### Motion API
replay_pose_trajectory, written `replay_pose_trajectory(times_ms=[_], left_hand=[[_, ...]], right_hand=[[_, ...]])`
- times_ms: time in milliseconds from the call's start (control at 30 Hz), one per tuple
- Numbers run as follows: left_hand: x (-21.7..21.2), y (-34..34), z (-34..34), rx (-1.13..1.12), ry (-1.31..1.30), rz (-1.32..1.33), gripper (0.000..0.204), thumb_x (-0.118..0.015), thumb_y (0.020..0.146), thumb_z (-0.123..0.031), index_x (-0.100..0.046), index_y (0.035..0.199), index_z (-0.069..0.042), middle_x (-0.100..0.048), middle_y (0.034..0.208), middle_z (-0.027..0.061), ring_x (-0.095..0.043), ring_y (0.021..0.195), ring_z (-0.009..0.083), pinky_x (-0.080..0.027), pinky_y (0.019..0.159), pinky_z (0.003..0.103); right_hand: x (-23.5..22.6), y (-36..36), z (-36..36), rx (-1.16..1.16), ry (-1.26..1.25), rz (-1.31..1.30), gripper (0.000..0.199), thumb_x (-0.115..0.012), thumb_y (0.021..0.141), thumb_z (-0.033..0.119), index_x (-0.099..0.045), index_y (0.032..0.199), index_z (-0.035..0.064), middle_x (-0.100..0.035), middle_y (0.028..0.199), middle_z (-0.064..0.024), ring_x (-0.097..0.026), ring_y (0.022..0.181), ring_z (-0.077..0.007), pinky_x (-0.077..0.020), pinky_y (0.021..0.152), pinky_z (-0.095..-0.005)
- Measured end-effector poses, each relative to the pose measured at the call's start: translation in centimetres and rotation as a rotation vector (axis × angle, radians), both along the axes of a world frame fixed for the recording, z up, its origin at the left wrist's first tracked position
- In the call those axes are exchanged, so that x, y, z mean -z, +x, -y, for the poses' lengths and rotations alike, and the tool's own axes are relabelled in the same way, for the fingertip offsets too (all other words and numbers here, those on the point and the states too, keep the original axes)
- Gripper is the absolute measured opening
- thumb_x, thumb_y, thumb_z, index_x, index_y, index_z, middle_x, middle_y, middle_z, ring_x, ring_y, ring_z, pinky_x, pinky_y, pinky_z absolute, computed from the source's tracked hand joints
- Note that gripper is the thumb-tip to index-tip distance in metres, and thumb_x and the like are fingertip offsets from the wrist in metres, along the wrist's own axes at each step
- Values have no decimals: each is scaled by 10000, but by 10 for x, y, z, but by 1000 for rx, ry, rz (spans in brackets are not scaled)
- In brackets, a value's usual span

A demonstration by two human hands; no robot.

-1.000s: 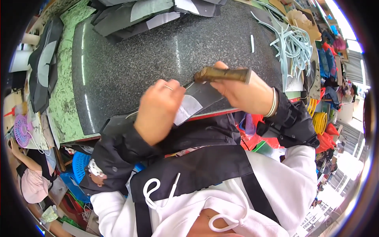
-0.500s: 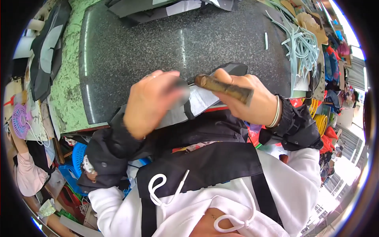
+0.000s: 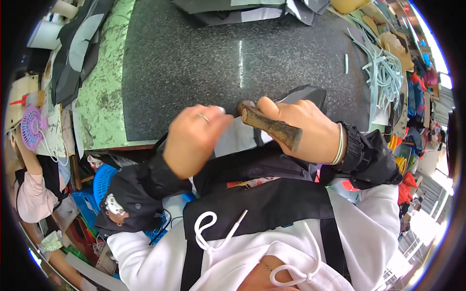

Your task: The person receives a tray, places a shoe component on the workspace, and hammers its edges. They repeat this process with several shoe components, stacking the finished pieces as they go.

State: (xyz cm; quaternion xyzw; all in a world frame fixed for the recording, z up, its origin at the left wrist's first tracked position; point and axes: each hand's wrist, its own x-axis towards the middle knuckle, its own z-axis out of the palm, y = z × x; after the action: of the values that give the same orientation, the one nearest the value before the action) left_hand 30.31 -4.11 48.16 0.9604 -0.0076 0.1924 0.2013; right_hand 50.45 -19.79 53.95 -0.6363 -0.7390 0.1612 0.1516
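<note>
In my right hand [image 3: 310, 126] is a hammer [image 3: 272, 127] with a worn, rust-brown head that flares to a flat edge; my fist hides its handle. Below both hands lies a flat grey-and-black sheet piece [image 3: 235, 138] at the near edge of the dark stone slab [image 3: 194, 63]. Its black far end [image 3: 310, 94] shows beyond my right fist. My left hand [image 3: 194, 138], with a ring, hovers over or touches the piece's left part; I cannot tell which. The left fingers stretch right towards the hammer head, slightly smeared, with nothing visible in them.
Stacked black-and-grey pieces [image 3: 252, 14] lie at the slab's far edge, with more pieces [image 3: 80, 53] on the far left. Pale strips [image 3: 383, 72] are heaped at the right, near one short loose strip [image 3: 346, 64]. A purple fan [image 3: 32, 127] stands left. Another person's sleeve [image 3: 36, 196] shows there.
The whole view has shifted, so the slab sits farther right. My left hand has turned and its fingers are less blurred. The hammer stays in my right hand, slightly lower over the piece.
</note>
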Motion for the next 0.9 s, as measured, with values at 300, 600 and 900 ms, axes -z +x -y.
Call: replay_pose_trajectory(times_ms=[300,600,900], left_hand=[[4,-16,-38,93,-249,-99,163,-696,739,-63,-716,900,-77,-647,891,43,-642,821,237,-513,697,346],[-1,-25,-68,107,-143,-71,56,-694,766,-165,-695,820,-148,-605,838,-36,-576,761,180,-472,711,334],[6,-41,-68,92,79,34,101,-728,759,-206,-686,833,-153,-612,878,-38,-574,788,164,-444,792,335]], right_hand=[[-14,-26,-27,-10,-175,-149,311,-629,876,61,-608,1187,57,-529,719,-134,-576,561,-309,-469,509,-368],[-11,-37,-36,6,-160,-143,233,-634,888,74,-621,1120,52,-528,643,-163,-571,575,-374,-458,515,-393],[2,-56,-50,85,-168,-247,186,-617,897,78,-589,1077,36,-512,620,-173,-545,583,-407,-437,519,-418]])
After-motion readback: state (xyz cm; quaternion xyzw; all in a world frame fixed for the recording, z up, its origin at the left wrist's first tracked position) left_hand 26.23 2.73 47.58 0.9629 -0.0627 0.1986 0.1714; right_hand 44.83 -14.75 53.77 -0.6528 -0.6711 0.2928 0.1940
